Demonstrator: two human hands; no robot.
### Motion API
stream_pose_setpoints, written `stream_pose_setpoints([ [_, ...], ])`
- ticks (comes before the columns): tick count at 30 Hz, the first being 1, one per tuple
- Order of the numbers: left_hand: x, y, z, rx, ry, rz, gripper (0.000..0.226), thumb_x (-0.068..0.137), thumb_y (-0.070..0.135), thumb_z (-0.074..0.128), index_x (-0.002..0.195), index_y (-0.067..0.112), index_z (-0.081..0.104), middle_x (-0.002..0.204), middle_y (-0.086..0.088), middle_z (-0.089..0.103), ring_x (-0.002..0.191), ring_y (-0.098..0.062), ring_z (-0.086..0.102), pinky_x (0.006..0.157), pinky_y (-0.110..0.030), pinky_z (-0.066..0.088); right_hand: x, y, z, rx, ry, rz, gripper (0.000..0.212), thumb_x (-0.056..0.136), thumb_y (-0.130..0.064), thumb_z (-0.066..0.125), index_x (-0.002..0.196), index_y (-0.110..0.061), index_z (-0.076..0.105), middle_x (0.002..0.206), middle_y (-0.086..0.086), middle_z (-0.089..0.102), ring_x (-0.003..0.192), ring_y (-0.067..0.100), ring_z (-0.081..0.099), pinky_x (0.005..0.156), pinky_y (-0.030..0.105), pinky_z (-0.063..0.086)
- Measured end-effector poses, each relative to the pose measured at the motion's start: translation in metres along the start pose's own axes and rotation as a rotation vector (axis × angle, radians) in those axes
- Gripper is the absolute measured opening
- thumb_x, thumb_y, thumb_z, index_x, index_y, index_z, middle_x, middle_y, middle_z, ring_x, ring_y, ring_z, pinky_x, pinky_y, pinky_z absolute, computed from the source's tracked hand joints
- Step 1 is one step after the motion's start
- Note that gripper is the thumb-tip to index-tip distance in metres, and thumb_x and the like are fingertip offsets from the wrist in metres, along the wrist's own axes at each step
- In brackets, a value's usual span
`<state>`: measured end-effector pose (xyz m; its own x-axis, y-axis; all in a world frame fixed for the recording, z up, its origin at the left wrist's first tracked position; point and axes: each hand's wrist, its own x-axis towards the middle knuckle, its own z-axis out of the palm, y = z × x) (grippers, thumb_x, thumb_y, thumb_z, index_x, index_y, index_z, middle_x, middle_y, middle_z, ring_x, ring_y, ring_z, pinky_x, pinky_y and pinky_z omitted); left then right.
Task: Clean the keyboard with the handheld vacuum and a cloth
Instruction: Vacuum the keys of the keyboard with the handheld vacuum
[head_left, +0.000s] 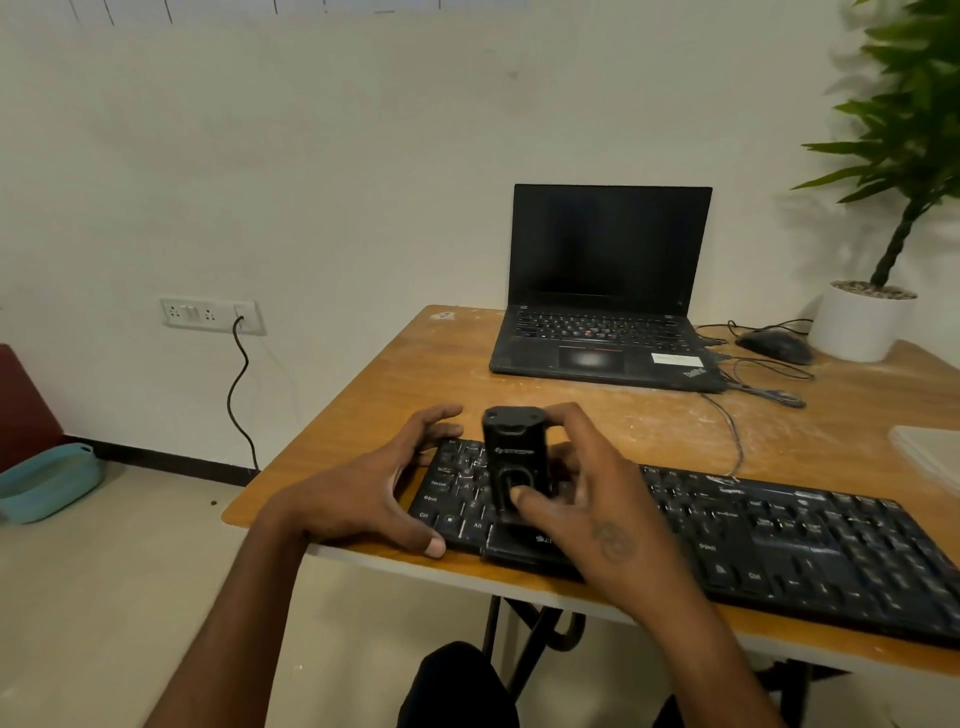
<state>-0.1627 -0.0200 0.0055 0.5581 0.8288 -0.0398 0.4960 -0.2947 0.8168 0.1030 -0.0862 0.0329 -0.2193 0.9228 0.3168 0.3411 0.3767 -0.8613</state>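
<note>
Keyboard (753, 540), black and full-sized, lay along the near edge of the wooden table (415, 374), running from the table's near left corner toward the right, its right end nearest the camera. Upright on the keyboard's left section stood the handheld vacuum (511, 457), a small black unit with its lower end down among the keys. The right hand (587, 499) gripped the vacuum, fingers curled round its far side and the thumb laid on the front face. The left hand (374, 488) rested at the keyboard's left end, fingers spread and bent over the far corner, thumb against the near edge; whether it actually clamped the keyboard could not be told. Farther back on the table sat an open laptop (602, 291) with a dark screen, and to its right a black mouse (776, 345) with loose cables (769, 387) trailing beside it. A white pot holding a green plant (883, 182) stood at the far right. Pale dust marked the tabletop between laptop and keyboard. On the wall at left, a socket panel (210, 314) carried a plugged-in black cord (236, 395), and a blue tub (49, 480) sat on the floor.
</note>
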Motion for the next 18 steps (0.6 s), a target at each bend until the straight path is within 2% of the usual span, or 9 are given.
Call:
stream_pose_setpoints([
  [3, -0.001, 0.000, 0.001, 0.025, 0.006, -0.021, 0.124, 0.072, 0.025, 0.096, 0.158, 0.051, 0.012, 0.153, 0.026, 0.040, 0.135, 0.009, 0.046, 0.109, -0.016, 0.045, 0.014, -0.005, 0.031, 0.015, -0.039, -0.044, 0.047, 0.091, -0.016, 0.071, 0.120, -0.045, 0.049, 0.101, -0.013, 0.067, 0.090, 0.001, 0.069, 0.070, 0.031, 0.063],
  [5, -0.001, 0.001, 0.002, 0.056, 0.028, -0.040, 0.111, 0.072, 0.024, 0.096, 0.155, 0.042, 0.024, 0.145, 0.031, 0.048, 0.131, 0.015, 0.046, 0.108, -0.011, 0.042, 0.024, -0.007, 0.047, -0.003, -0.044, -0.077, 0.048, 0.090, -0.015, 0.070, 0.120, -0.045, 0.048, 0.101, -0.013, 0.068, 0.091, 0.005, 0.069, 0.078, 0.037, 0.062],
  [8, 0.000, 0.002, 0.003, 0.069, 0.046, -0.065, 0.087, 0.075, 0.014, 0.093, 0.141, 0.038, 0.042, 0.127, 0.033, 0.061, 0.124, 0.011, 0.054, 0.101, -0.010, 0.046, 0.033, -0.010, 0.061, 0.006, -0.060, -0.110, 0.049, 0.089, -0.013, 0.069, 0.121, -0.042, 0.048, 0.103, -0.011, 0.070, 0.093, 0.005, 0.068, 0.081, 0.037, 0.060],
  [10, -0.001, 0.000, 0.002, 0.047, 0.042, -0.055, 0.094, 0.074, 0.017, 0.096, 0.146, 0.037, 0.039, 0.131, 0.033, 0.059, 0.128, 0.007, 0.054, 0.108, -0.019, 0.047, 0.033, -0.009, 0.060, 0.031, -0.065, -0.113, 0.048, 0.090, -0.012, 0.068, 0.122, -0.042, 0.049, 0.103, -0.011, 0.070, 0.091, 0.006, 0.069, 0.079, 0.037, 0.061],
  [13, -0.003, -0.002, 0.001, 0.019, 0.025, -0.019, 0.121, 0.069, 0.032, 0.097, 0.158, 0.048, 0.016, 0.149, 0.030, 0.046, 0.137, 0.007, 0.046, 0.114, -0.023, 0.044, 0.029, -0.004, 0.046, 0.106, -0.048, -0.065, 0.048, 0.092, -0.009, 0.068, 0.123, -0.042, 0.051, 0.106, -0.008, 0.069, 0.090, 0.010, 0.072, 0.072, 0.040, 0.064],
  [15, -0.002, -0.003, 0.001, -0.013, 0.004, -0.010, 0.128, 0.071, 0.024, 0.097, 0.157, 0.057, 0.009, 0.156, 0.022, 0.040, 0.137, 0.005, 0.047, 0.111, -0.024, 0.047, 0.024, 0.000, 0.031, 0.131, -0.024, -0.035, 0.048, 0.093, -0.008, 0.068, 0.122, -0.042, 0.051, 0.108, -0.008, 0.067, 0.088, 0.008, 0.073, 0.065, 0.034, 0.064],
  [18, -0.001, -0.002, 0.001, -0.039, -0.001, 0.000, 0.129, 0.072, 0.014, 0.096, 0.153, 0.065, 0.010, 0.156, 0.021, 0.036, 0.134, 0.008, 0.049, 0.107, -0.022, 0.050, 0.018, 0.004, 0.017, 0.127, 0.019, -0.014, 0.047, 0.093, -0.008, 0.069, 0.123, -0.039, 0.050, 0.107, -0.014, 0.064, 0.085, -0.001, 0.071, 0.058, 0.022, 0.058],
])
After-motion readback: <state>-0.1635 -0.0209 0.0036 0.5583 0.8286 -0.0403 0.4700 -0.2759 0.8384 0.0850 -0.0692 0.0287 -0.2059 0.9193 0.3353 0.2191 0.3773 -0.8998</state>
